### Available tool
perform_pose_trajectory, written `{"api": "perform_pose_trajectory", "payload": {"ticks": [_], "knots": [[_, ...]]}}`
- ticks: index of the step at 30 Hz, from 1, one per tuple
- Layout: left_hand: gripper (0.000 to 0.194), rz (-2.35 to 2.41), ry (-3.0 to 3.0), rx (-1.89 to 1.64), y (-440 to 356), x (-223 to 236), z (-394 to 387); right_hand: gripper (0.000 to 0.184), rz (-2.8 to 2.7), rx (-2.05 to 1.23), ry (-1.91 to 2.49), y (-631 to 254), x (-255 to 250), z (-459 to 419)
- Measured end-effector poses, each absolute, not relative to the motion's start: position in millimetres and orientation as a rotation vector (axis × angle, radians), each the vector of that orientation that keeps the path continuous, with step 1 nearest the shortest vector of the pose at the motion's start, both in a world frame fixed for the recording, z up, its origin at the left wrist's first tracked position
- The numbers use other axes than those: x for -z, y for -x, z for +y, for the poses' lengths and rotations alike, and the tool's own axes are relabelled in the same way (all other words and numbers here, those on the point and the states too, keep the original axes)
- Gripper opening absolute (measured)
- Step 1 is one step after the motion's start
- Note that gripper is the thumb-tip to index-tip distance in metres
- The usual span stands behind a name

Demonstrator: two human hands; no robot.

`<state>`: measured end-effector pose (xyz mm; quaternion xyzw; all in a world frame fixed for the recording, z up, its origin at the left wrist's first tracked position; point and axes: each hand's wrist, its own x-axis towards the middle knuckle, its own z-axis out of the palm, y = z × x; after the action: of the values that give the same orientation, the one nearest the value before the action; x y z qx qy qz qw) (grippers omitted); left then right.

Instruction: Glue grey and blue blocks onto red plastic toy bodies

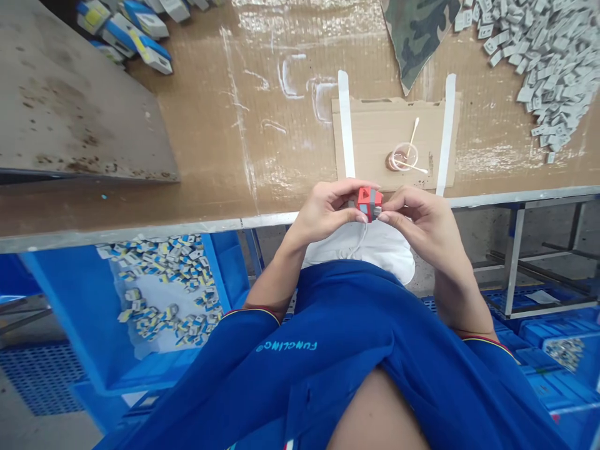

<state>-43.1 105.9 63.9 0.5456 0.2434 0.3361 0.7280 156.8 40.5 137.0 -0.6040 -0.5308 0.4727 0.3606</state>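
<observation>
A brown-topped workbench (201,169) spans the view, with a blue bin (79,300) of blue, yellow and grey parts (162,265) below its near edge at left, a heap of small grey parts (553,69) at far right, and a cardboard sheet (370,137) held by 2 white tape strips (345,125). At that edge, the left hand (323,209), fingers curled, pinches a red and grey piece (364,199), and the right hand (424,215), nearly closed, pinches its right end. On the cardboard sits a small round cup (391,162) with 2 cotton swabs (413,136).
</observation>
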Motion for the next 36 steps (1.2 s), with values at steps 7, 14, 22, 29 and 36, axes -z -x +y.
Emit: {"api": "perform_pose_trajectory", "payload": {"ticks": [7, 14, 22, 29, 36], "knots": [[0.044, 0.533, -1.376, -0.706, 44.3, -66.6, 104.7, 0.032, -1.548, -1.223, 1.515, -161.1, -144.5, 37.9], [0.036, 0.49, -1.55, -0.669, 46.2, -74.2, 109.8, 0.032, -1.641, -1.134, 1.546, -159.2, -143.5, 33.5], [0.029, 0.466, -1.665, -0.716, 46.6, -76.1, 109.5, 0.025, -1.64, -1.041, 1.533, -151.9, -132.2, 29.5], [0.029, 0.48, -1.724, -0.768, 45.4, -73.2, 108.3, 0.026, -1.47, -1.021, 1.535, -145.0, -120.2, 23.8], [0.034, 0.491, -1.776, -0.795, 42.1, -71.4, 104.8, 0.016, -1.562, -0.847, 1.546, -148.0, -115.2, 12.9]]}}
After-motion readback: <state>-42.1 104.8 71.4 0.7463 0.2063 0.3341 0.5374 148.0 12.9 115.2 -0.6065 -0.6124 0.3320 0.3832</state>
